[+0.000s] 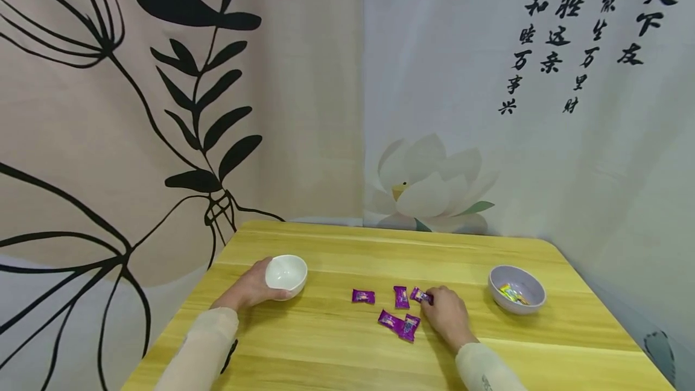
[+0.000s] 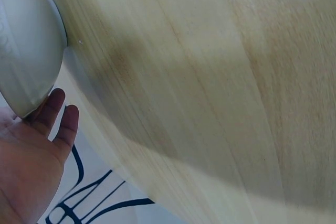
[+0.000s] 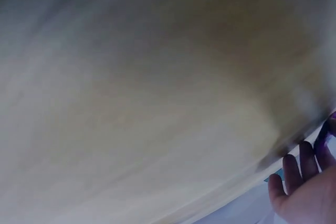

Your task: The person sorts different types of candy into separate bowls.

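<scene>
In the head view my left hand [image 1: 251, 285] grips a white bowl [image 1: 286, 271] by its left side, thumb at the near edge. The left wrist view shows the outside of that bowl [image 2: 31, 45] with fingers under and beside it. My right hand [image 1: 446, 314] pinches a purple-wrapped candy [image 1: 418, 295] at the right of a loose group. Left of it lie an upright candy [image 1: 401, 297] and a sideways one [image 1: 363, 296]. Nearer me, two candies, one slanted [image 1: 390, 320] and one more upright [image 1: 409, 327], touch each other. The right wrist view is blurred.
A pale purple bowl [image 1: 531, 308] holding yellow-green wrapped candies [image 1: 512, 294] stands on the right of the wooden table [image 1: 326, 355]. Behind the table's far edge hangs a printed curtain [image 1: 309, 107].
</scene>
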`<state>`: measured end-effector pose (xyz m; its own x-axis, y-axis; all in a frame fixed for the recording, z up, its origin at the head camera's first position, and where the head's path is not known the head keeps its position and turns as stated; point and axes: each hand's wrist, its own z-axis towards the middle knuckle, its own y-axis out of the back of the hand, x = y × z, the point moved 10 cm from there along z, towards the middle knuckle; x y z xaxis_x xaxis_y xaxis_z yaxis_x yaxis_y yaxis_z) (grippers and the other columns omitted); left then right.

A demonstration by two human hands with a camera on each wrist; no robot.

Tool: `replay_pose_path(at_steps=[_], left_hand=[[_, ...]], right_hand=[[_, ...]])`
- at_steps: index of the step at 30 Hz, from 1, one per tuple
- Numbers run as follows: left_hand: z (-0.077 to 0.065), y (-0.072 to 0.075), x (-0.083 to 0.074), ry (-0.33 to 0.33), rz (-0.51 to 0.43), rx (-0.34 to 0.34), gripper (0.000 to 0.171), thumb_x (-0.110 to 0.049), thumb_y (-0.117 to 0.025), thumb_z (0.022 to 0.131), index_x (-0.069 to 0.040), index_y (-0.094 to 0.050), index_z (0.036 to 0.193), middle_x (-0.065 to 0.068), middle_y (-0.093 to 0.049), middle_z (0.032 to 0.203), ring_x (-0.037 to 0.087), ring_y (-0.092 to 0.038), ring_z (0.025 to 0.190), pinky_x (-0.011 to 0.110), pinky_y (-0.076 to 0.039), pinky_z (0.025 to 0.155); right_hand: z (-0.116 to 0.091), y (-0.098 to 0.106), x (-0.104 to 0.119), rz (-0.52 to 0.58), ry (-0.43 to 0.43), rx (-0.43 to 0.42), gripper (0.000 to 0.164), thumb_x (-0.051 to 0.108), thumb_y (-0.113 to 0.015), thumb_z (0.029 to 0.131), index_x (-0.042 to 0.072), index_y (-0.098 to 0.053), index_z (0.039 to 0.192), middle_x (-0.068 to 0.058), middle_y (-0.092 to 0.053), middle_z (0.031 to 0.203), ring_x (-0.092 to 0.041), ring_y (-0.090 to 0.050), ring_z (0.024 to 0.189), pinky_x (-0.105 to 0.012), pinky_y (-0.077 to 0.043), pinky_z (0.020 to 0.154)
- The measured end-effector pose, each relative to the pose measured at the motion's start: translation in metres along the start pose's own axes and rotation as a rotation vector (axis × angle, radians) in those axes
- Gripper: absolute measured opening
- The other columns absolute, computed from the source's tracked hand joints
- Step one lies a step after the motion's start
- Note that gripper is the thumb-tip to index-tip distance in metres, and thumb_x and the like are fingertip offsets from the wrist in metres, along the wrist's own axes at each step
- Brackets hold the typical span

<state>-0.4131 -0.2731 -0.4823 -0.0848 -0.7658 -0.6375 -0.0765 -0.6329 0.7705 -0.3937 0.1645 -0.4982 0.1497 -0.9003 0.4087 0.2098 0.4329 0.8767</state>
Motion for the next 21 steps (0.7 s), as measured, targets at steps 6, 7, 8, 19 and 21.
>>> replay_pose_path(at_steps=[6,7,8,19,21], left_hand=[[0.0,0.0,0.0,-0.005,0.004,-0.001,0.114,-0.046,-0.092,0.066,0.001,-0.032,0.151,0.022,-0.045,0.14,0.041,-0.05,0.122,0.062,-0.04,0.1],[0.001,0.0,0.0,-0.008,0.007,-0.001,0.114,-0.046,-0.092,0.065,0.001,-0.032,0.15,0.022,-0.045,0.14,0.041,-0.05,0.121,0.062,-0.04,0.1],[0.001,0.0,0.0,-0.011,0.011,-0.002,0.114,-0.046,-0.092,0.065,0.001,-0.032,0.15,0.022,-0.045,0.14,0.041,-0.05,0.121,0.062,-0.04,0.099],[0.002,-0.001,0.003,-0.01,0.021,-0.01,0.116,-0.048,-0.091,0.065,0.0,-0.031,0.151,0.023,-0.044,0.142,0.042,-0.05,0.122,0.063,-0.04,0.099],[0.002,-0.001,0.003,-0.012,0.012,-0.012,0.116,-0.047,-0.092,0.064,0.0,-0.031,0.151,0.023,-0.044,0.142,0.042,-0.05,0.122,0.063,-0.04,0.099]], right_hand=[[0.002,0.002,-0.006,-0.027,-0.018,-0.014,0.025,0.019,-0.07,0.087,0.001,-0.073,0.104,-0.015,-0.07,0.095,-0.037,-0.066,0.092,-0.057,-0.049,0.083],[0.003,0.003,-0.007,-0.026,-0.029,-0.017,0.026,0.02,-0.07,0.088,0.001,-0.073,0.106,-0.016,-0.07,0.097,-0.038,-0.066,0.094,-0.057,-0.048,0.084],[0.003,0.004,-0.007,-0.022,-0.041,-0.02,0.028,0.02,-0.07,0.088,0.001,-0.073,0.107,-0.017,-0.07,0.099,-0.039,-0.065,0.095,-0.058,-0.048,0.084],[0.02,0.015,0.012,0.204,-0.133,-0.062,0.028,0.022,-0.067,0.092,0.001,-0.072,0.111,-0.008,-0.071,0.093,-0.021,-0.061,0.076,-0.043,-0.051,0.072],[0.023,0.015,0.023,0.246,-0.131,-0.06,0.028,0.022,-0.067,0.092,0.002,-0.072,0.111,-0.006,-0.071,0.092,-0.019,-0.058,0.074,-0.04,-0.05,0.069]])
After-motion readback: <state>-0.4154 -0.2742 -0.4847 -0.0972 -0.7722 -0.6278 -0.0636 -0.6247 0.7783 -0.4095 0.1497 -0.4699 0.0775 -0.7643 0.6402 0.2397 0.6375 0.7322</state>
